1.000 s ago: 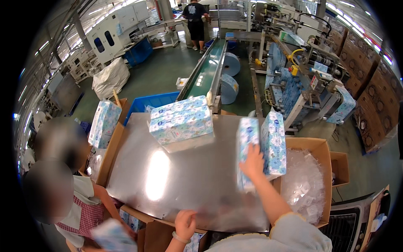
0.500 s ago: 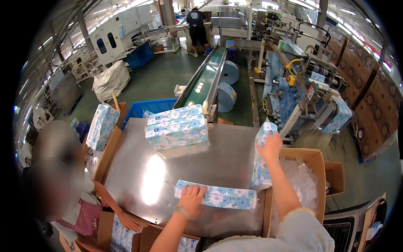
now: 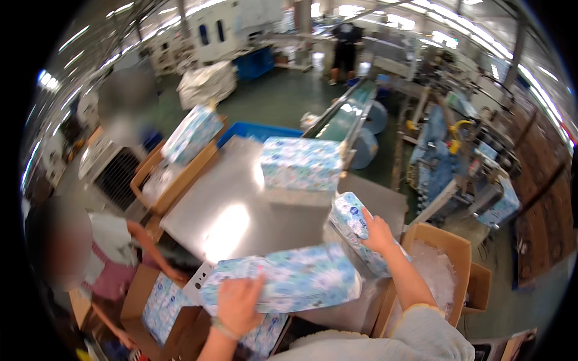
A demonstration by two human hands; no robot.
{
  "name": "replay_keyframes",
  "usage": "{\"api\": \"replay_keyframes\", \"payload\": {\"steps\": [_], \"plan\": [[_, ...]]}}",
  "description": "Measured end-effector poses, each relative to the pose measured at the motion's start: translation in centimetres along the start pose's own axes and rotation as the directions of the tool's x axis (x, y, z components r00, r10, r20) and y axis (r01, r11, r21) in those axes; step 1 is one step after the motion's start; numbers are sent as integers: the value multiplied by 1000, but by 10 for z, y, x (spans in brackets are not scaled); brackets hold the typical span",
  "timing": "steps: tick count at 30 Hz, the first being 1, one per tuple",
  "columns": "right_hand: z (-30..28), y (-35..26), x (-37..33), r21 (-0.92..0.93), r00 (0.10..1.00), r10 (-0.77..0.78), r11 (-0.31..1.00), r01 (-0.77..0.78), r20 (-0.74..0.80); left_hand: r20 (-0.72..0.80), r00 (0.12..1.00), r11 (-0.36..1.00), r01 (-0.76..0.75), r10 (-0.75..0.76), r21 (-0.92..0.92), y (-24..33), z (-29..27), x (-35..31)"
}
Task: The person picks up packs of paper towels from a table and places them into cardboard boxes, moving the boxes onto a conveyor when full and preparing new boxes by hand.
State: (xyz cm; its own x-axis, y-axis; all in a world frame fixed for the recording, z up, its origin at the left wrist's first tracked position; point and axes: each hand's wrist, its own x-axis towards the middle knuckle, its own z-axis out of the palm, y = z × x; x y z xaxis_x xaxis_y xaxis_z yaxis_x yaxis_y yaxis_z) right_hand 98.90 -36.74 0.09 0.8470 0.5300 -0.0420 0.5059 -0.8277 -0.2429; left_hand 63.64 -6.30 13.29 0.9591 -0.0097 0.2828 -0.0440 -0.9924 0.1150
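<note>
My left hand (image 3: 238, 304) holds a long blue floral tissue pack (image 3: 307, 277) by its left part, low over the near side of the metal table (image 3: 198, 198). The pack's broad side faces up, slightly blurred. My right hand (image 3: 378, 233) grips a second tissue pack (image 3: 349, 213) near its far end, at the table's right side. That pack lies at a slant, partly behind my wrist and forearm. Farther off on the table sits a larger block of floral tissue packs (image 3: 301, 162), touched by neither hand.
An open carton with clear plastic bags (image 3: 430, 271) stands at my right. Another carton with floral packs (image 3: 162, 307) is at the near left, beside a co-worker's arm (image 3: 147, 246). A green conveyor (image 3: 346, 111) runs to the table's far edge, next to a blue bin (image 3: 253, 131).
My view has swung left. The near pack is lifted and turned so its broad side shows, with my left hand on it. My right hand has taken the right-hand pack and slanted it inward.
</note>
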Motion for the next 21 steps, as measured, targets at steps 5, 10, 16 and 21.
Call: {"api": "replay_keyframes", "payload": {"steps": [5, 10, 16, 21], "plan": [[-32, -134, -44, -114, 802, -551, 834, 540, -231, -229, 688, 623, 400, -689, -672, -11, -22, -155], [-57, -255, -63, 38, 479, -683, 554, 832, -551, -119, 567, 540, 671, -815, -507, 21, 41, -301], [-50, -389, -135, 343, 77, -951, -32, 939, -300, 701, 472, 598, 798, -535, -81, 28, 142, -293], [59, -438, -173, 419, -360, -932, -344, 840, -43, 483, 703, 576, 709, -523, -408, 27, 246, -299]]}}
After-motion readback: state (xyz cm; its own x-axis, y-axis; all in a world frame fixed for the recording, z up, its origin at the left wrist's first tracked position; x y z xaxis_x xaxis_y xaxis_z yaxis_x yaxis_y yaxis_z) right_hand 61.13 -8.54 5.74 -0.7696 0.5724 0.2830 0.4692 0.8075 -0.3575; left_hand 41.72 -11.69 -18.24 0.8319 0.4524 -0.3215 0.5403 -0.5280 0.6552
